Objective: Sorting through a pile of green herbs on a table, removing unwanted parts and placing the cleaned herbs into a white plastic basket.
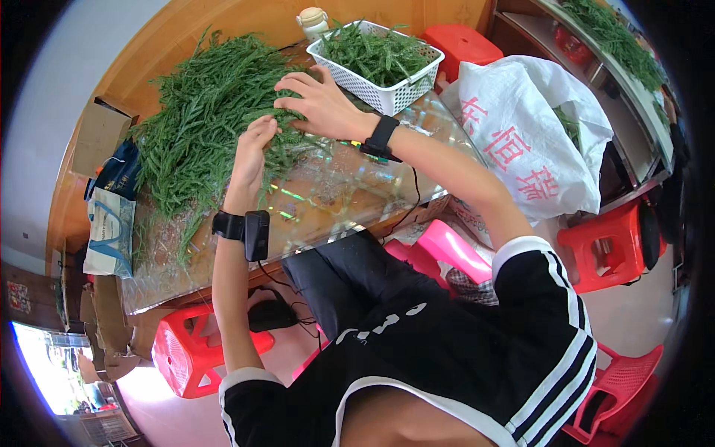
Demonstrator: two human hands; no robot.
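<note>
A big heap of green needle-leaved sprigs (216, 112) covers the far left of the table. At its right edge, my left hand (255, 153) has its fingers pinched together, with sprig tips at the fingertips; the exact hold is partly hidden. Just to the right and slightly farther, my right hand (320, 104) arches over the greenery with its fingers curved and apart. Nothing shows clearly between them. Behind the right hand stands a white perforated plastic basket (406, 95) with more sprigs inside. Both wrists wear black straps, the left one carrying a small dark device.
A clear sheet covers the table (335, 194), scattered with green bits. A pale bottle (313, 22) stands beside the basket. A white woven sack (521, 134) bulges at the right edge, near a red stool (462, 48). A carton (100, 138) and a bag (110, 231) sit left.
</note>
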